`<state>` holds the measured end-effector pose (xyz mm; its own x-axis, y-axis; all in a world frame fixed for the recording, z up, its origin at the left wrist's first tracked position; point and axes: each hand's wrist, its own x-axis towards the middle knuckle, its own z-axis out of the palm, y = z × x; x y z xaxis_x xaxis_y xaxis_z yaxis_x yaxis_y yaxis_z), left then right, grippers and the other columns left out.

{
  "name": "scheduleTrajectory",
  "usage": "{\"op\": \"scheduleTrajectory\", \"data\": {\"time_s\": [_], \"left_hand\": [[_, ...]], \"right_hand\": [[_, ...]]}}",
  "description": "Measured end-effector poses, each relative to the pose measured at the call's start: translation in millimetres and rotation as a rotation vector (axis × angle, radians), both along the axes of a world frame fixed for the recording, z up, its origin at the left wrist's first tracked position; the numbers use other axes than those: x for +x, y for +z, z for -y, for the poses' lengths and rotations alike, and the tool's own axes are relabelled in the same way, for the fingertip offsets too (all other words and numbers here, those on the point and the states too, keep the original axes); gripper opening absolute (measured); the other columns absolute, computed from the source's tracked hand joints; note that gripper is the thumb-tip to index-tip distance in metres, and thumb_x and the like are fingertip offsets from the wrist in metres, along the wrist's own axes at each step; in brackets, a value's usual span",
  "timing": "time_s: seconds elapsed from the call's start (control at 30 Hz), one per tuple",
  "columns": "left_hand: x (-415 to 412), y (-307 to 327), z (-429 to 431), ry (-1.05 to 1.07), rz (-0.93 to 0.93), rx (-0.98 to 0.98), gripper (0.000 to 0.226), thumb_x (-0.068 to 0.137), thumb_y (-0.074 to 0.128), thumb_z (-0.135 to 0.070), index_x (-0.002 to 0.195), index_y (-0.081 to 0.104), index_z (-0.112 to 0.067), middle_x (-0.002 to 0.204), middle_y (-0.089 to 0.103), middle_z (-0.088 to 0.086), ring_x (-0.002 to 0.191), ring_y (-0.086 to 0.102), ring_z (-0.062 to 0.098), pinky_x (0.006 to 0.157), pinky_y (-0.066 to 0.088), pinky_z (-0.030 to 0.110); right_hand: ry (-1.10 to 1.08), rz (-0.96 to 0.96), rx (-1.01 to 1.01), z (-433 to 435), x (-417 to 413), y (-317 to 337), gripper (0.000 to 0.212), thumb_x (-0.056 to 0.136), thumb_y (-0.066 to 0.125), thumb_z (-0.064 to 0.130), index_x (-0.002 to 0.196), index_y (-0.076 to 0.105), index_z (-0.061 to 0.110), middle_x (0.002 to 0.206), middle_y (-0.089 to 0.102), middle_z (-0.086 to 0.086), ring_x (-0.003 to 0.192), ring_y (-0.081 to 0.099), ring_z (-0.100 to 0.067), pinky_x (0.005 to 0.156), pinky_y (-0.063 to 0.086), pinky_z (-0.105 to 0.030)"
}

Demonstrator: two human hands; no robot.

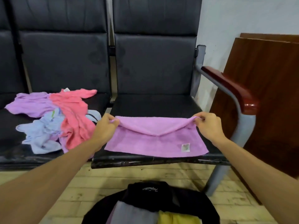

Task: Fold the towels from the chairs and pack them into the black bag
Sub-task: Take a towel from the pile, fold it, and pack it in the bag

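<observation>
The pink-purple towel [155, 143] is lying across the near half of the right-hand chair seat [155, 105], its long axis running left to right along the seat's front edge. The left hand [105, 126] is pinching the far left corner and the right hand [208, 126] is pinching the far right corner, so the far edge is sagging between them in a shallow V over the flat part. The soft, nubby terry is carrying a small square label [185, 147] near its near right corner. On the left seat a coral towel [72, 110], a lilac towel [32, 104] and a pale blue towel [42, 135] are lying crumpled together. The black bag [161, 191] is gaping open on the floor, nearest of all.
</observation>
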<state>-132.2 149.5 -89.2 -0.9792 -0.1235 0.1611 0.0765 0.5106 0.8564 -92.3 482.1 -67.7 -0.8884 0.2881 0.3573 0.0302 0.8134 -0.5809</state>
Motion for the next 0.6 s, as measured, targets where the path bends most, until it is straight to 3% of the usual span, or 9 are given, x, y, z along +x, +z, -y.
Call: {"op": "scheduleTrajectory", "data": {"time_s": [0.17,0.27,0.4,0.5,0.6], "left_hand": [[24,-27,7,0.037,-0.093,0.159,0.020,0.094,0.054,-0.011,0.077,0.046,-0.018,0.076,0.051,-0.004,0.070,0.045,0.009,0.060,0.037,0.015],[25,-18,4,0.036,-0.117,0.165,0.021,0.095,0.052,-0.013,0.077,0.045,-0.021,0.070,0.047,-0.004,0.063,0.041,0.010,0.056,0.036,0.024],[26,-11,7,0.075,-0.143,0.149,0.002,0.094,0.051,-0.016,0.093,0.051,-0.014,0.069,0.048,-0.001,0.060,0.042,0.015,0.054,0.035,0.031],[31,-12,11,0.044,-0.149,0.125,0.003,0.095,0.049,-0.014,0.093,0.050,-0.014,0.068,0.046,0.001,0.060,0.041,0.016,0.049,0.038,0.026],[35,-8,17,0.003,-0.224,0.160,0.023,0.094,0.049,-0.007,0.077,0.047,-0.022,0.068,0.046,0.001,0.059,0.039,0.012,0.048,0.036,0.019]], "right_hand": [[-0.016,0.002,0.014,-7,22,-22,0.019,0.094,0.058,0.011,0.106,0.073,0.008,0.108,0.072,-0.008,0.100,0.063,-0.022,0.086,0.044,-0.027],[-0.031,-0.003,0.028,-8,30,-21,0.020,0.095,0.058,0.011,0.110,0.071,0.007,0.109,0.070,-0.009,0.095,0.060,-0.016,0.085,0.044,-0.026],[-0.019,-0.073,0.031,-9,42,-12,0.022,0.095,0.057,0.011,0.112,0.070,0.005,0.109,0.070,-0.010,0.094,0.057,-0.013,0.082,0.041,-0.023],[0.024,-0.089,0.076,-13,52,-11,0.020,0.094,0.058,0.010,0.109,0.072,0.008,0.106,0.071,-0.007,0.091,0.057,-0.011,0.081,0.041,-0.022],[0.122,-0.099,0.157,-17,61,-12,0.020,0.092,0.061,0.008,0.108,0.073,0.008,0.105,0.072,-0.006,0.089,0.060,-0.010,0.080,0.045,-0.021]]}}
